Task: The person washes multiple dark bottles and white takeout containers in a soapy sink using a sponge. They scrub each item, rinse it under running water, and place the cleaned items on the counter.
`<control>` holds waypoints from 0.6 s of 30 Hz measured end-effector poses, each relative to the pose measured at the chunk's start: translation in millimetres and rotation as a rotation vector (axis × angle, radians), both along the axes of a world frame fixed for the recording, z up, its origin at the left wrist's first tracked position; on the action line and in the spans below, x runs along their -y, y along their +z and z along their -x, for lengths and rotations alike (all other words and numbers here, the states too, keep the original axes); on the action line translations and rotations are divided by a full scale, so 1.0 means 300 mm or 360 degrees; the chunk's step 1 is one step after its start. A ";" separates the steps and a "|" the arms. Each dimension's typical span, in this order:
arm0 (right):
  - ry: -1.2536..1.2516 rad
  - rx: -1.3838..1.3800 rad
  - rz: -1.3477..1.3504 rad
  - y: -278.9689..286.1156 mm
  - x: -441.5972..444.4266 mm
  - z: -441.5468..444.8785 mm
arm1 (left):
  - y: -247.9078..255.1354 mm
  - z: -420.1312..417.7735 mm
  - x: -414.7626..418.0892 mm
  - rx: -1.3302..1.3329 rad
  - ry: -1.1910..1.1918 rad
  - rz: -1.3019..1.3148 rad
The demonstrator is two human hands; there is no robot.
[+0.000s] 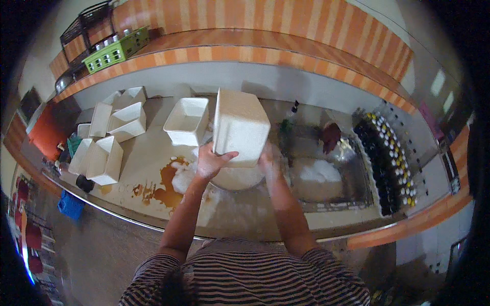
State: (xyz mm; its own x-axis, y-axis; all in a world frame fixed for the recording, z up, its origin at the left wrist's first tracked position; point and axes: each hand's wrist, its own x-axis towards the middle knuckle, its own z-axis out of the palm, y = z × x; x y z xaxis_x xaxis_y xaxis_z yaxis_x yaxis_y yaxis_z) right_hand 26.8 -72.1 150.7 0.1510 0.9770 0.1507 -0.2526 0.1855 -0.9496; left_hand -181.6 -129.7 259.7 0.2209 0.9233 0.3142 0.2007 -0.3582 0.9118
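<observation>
A white rectangular plastic tub [245, 130] is held up between my hands, tipped so that its outer bottom and side show. My left hand [210, 161] grips its rim with the thumb laid along the outer wall. On the other side my right hand [270, 158], blurred, is against the tub, its fingers mostly hidden. Below is a round basin [239, 179] of cloudy liquid, partly covered by the tub and my hands. A second white tub [187, 121] stands upright behind my left hand. White foam [183, 179] and a brown puddle [168, 183] lie left of the basin.
More white tubs [105, 157] are grouped at the left, near an orange container [48, 130]. To the right, a sunken sink [325, 191] holds foam. Rows of capped bottles [390, 153] stand beyond it. A green crate [116, 49] sits on the tiled shelf [245, 38].
</observation>
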 end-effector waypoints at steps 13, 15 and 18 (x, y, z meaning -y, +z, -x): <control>-0.0292 -0.0185 0.0192 -0.075 0.006 0.138 | 0.000 0.175 -0.309 -0.1575 0.0092 -0.0649; -0.0265 -0.0428 0.0353 -0.161 0.013 0.182 | -0.020 0.199 -0.409 -0.1608 0.0096 -0.0660; -0.0206 -0.0160 0.0387 -0.310 -0.039 0.237 | -0.066 0.253 -0.565 -0.1839 0.0083 -0.0748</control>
State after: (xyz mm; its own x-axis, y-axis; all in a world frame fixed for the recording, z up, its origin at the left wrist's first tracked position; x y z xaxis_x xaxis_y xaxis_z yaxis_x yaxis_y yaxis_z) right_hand -44.3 -60.3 57.8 0.2794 0.9541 -0.1075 -0.3368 -0.0075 -0.9415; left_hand -257.6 39.8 240.0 0.5537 0.7904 0.2623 0.8222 -0.5688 -0.0216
